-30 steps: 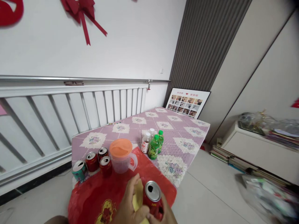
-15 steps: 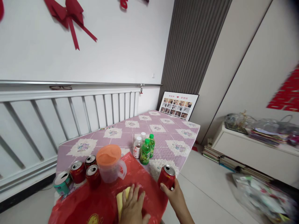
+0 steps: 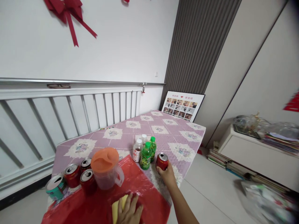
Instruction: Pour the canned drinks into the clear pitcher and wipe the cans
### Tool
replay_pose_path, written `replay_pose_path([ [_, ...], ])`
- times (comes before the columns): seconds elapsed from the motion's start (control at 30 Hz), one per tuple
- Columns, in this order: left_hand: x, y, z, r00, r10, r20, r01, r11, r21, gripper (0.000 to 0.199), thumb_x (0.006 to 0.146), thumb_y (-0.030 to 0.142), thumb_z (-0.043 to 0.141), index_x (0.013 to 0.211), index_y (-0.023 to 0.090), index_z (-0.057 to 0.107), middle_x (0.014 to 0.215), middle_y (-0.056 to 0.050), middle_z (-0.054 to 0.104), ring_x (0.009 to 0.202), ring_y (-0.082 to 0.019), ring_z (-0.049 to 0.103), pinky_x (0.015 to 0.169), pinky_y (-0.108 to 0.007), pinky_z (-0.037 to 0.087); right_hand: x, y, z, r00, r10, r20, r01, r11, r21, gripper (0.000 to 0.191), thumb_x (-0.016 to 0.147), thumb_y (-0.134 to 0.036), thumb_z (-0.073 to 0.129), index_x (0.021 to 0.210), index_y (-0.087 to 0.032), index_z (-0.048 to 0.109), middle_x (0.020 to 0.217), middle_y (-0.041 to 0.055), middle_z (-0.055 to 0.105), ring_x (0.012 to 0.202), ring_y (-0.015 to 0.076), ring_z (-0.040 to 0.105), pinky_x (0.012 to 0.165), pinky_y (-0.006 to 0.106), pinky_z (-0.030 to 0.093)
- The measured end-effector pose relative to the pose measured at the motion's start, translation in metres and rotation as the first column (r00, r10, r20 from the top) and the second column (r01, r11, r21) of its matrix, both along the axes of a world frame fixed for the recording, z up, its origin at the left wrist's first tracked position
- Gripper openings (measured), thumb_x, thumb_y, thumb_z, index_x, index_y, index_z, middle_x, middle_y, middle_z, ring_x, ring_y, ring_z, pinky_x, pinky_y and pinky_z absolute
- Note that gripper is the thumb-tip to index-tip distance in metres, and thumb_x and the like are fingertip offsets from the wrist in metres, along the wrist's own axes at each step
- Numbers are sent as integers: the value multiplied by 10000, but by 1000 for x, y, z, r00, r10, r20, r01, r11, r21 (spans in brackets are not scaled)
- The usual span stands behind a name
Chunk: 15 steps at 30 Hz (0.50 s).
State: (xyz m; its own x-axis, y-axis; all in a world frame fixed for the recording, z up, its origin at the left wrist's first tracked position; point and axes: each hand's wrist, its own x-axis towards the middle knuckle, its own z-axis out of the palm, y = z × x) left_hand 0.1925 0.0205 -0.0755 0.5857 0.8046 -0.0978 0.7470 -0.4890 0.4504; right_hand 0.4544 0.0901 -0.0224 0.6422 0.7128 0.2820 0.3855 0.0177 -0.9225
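My right hand (image 3: 167,174) is wrapped round an opened red drink can (image 3: 162,161), upright beside the bottles. With fingers spread flat, my left hand (image 3: 130,210) presses on a yellow cloth (image 3: 115,209) lying on the red plastic sheet (image 3: 149,199). Two green-capped bottles (image 3: 146,157) and two white-capped bottles (image 3: 137,151) stand together just left of the held can. Further left is a clear plastic jug with an orange lid (image 3: 105,160). Several opened cans, red ones (image 3: 72,176) and a teal one (image 3: 55,187), cluster beside the jug.
A purple patterned tablecloth (image 3: 158,129) covers the table, which stands along a white radiator (image 3: 105,109). Behind its far end leans a framed photo board (image 3: 182,104). To the right are a low white cabinet (image 3: 247,152) and a plastic bag of things (image 3: 268,202) on the floor.
My right hand has carried the red can away from me, closer to the green-capped bottles. The left hand stays on the cloth, and the view has shifted slightly.
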Motion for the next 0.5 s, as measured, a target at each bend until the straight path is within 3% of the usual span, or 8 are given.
replay_pose_path([
  [0.13, 9, -3, -4, 995, 103, -16, -102, 993, 52, 449, 719, 284, 620, 1162, 352, 646, 1477, -5, 440, 1387, -385, 287, 1107, -668, 112, 5, 15, -8, 1000, 21, -11, -21, 1000, -1, 499, 597, -270, 751, 1052, -161, 576, 897, 39, 698, 823, 239, 654, 752, 364, 520],
  [0.33, 11, -3, -16, 995, 101, -8, -98, 986, 135, 455, 706, 192, 591, 1131, 340, 661, 1455, 4, 471, 1360, -374, 341, 1107, -651, 162, 8, 28, -19, 1000, 8, -4, -8, 1000, -20, 241, 901, -345, 585, 1045, -152, 602, 985, 28, 646, 832, 156, 633, 760, 360, 531],
  [0.4, 8, 1, -22, 997, 75, -12, -73, 990, 119, 495, 692, 174, 586, 1149, 354, 646, 1463, 12, 459, 1364, -386, 333, 1093, -670, 174, 6, 30, -21, 1000, -9, -6, 9, 1000, -13, 250, 888, -345, 600, 1047, -152, 598, 976, 27, 646, 827, 158, 632, 758, 360, 530],
  [0.5, 2, 7, -29, 1000, 11, -23, -9, 998, 69, 562, 677, 168, 581, 1196, 380, 606, 1490, 24, 414, 1377, -401, 304, 1070, -702, 179, 1, 30, -21, 1000, -15, -9, 15, 1000, 11, 365, 739, -303, 716, 1042, -151, 582, 923, 36, 667, 805, 186, 636, 771, 363, 520],
])
